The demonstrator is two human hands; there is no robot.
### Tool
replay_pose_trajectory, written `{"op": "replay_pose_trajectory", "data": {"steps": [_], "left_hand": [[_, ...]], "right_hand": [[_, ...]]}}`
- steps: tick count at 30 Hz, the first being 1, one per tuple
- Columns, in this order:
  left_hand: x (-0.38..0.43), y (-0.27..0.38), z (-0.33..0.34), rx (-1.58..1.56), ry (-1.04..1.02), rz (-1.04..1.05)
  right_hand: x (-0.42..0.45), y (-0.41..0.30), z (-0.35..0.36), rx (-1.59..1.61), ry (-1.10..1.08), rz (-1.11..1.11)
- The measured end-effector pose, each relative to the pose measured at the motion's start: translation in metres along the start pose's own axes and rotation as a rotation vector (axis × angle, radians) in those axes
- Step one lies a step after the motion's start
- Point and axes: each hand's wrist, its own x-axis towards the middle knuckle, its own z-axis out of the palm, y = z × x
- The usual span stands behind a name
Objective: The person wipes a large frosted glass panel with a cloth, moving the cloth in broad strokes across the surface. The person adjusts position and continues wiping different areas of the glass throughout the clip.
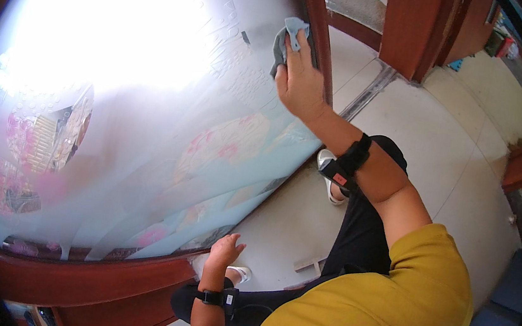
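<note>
My right hand [301,79] presses a folded grey and light blue cloth [280,50] against a large patterned glass panel [228,107], close to its dark reddish-brown wooden frame [319,40]. The fingers lie spread over the cloth. My left hand [224,251] hangs near the panel's lower corner, its fingers loosely apart and nothing in them. Frosted and textured areas with pink flowers and pale blue bands cover the glass, and bright light glares across its upper part.
Pale floor tiles [436,129] stretch to the right, crossed by a metal floor track [368,93]. A brown wooden door frame [411,31] stands at the top right. Low wooden woodwork [100,284] runs below the glass. Dark blue blocks [510,284] sit at the right edge.
</note>
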Motion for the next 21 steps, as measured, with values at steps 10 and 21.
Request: {"op": "replay_pose_trajectory", "data": {"steps": [10,21], "left_hand": [[-0.001,0.000,0.003,-0.014,-0.005,-0.046],[-0.005,-0.005,0.004,-0.031,0.008,-0.020]], "right_hand": [[0.088,0.015,-0.021,0.171,0.123,-0.117],[-0.018,0.028,0.003,-0.043,-0.123,0.046]]}}
